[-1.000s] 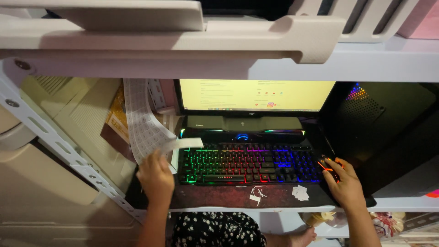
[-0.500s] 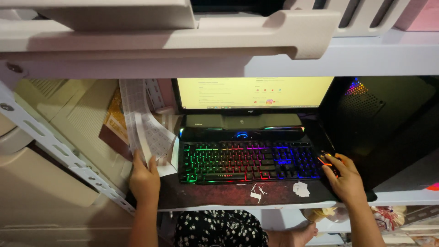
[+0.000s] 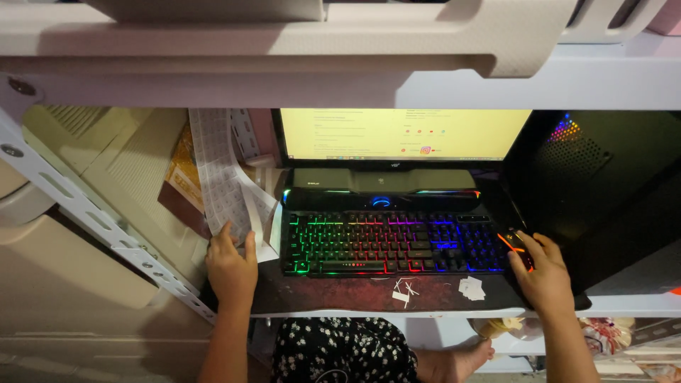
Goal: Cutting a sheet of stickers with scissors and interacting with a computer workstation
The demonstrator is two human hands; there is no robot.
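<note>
The left hand (image 3: 230, 268) is resting with released fingers on the long sticker sheet (image 3: 221, 177), which is running away leftward. The right hand (image 3: 545, 273) is grasping and mostly hiding the mouse (image 3: 512, 241) beside the keyboard (image 3: 392, 243).

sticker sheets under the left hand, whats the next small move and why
Probably slide the sticker sheets a little further left: the left hand lies on their lower end, and one corner touches or overlaps the lit keyboard. The right hand rests on the mouse.
</note>
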